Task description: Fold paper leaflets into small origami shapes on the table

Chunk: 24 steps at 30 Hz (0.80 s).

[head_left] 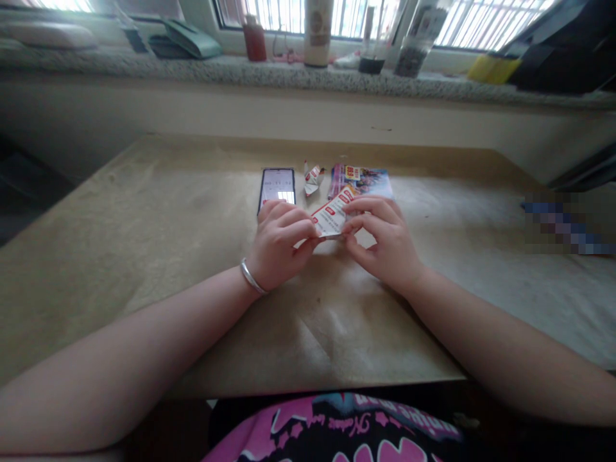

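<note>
Between my hands is a folded paper (pixel 331 217), white with red print and an orange patch at its upper corner. My left hand (pixel 283 240), with a silver bangle at the wrist, pinches its lower left corner between thumb and fingers. On the other side, my right hand (pixel 380 234) has its thumb and fingertips closed on the paper's right edge. Just beyond lies a small folded paper figure (pixel 314 179) in the same white and red print. A phone (pixel 278 185) showing a timer lies behind my left hand, which covers its lower end.
A stack of colourful printed leaflets (pixel 378 181) lies behind my right hand. The table (pixel 144 256) has a tan cover. Bottles, including a red one (pixel 255 40), and a green pouch (pixel 192 40) stand along the stone windowsill (pixel 283 74). A blurred patch (pixel 568 224) is at right.
</note>
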Motion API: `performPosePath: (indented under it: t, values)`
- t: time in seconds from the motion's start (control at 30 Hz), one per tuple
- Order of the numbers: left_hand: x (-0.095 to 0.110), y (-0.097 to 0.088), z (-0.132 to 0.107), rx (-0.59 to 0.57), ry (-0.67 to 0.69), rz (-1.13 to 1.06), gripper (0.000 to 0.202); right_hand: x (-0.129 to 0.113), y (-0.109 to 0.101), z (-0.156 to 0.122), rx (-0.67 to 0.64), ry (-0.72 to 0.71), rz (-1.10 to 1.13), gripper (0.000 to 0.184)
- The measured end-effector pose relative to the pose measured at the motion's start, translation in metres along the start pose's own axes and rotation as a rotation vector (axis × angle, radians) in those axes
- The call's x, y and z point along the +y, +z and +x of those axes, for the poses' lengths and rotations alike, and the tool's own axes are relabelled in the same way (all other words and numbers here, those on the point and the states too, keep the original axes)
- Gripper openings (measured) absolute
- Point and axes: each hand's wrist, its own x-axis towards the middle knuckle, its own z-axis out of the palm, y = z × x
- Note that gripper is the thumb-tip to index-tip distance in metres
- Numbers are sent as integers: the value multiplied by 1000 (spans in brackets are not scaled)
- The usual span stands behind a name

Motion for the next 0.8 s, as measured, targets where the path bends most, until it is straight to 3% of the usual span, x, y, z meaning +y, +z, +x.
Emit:
performPosePath:
  t: [0.13, 0.8]
  values:
    - [-2, 1, 0, 31, 6, -16, 21, -1, -2, 0, 51, 49, 13, 12]
    - [1, -1, 2, 25, 137, 126, 12, -5, 3, -1, -13, -87, -84, 8]
